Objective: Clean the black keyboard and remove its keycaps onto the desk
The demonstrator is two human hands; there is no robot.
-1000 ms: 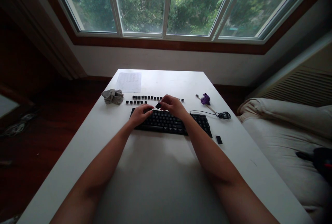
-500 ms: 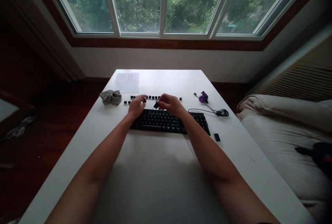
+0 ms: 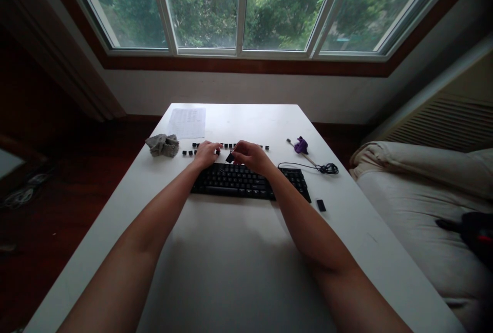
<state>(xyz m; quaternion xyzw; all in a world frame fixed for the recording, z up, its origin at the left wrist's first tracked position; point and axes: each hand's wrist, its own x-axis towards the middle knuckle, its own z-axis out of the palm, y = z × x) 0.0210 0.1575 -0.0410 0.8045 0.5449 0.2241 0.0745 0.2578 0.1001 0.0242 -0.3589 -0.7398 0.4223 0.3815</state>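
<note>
A black keyboard lies on the white table, partly covered by my right forearm. My left hand is just beyond its far edge, fingers closed on a small black keycap. To its right, my right hand pinches a keycap puller by its black body, above the far edge of the keyboard. Several loose keycaps stand in a row behind my hands. Nearer the left, a few more keycaps form a second row, partly hidden by my left hand.
A grey cloth and a printed sheet lie at the left. On the right are a purple item with a brush-like stick, a coiled cable and a black rectangular piece. A covered couch stands beside the table.
My left hand has shifted slightly right and down, with the keycap at its fingertips. My right hand has barely moved, still gripping the puller, whose thin wires showed more clearly before.
</note>
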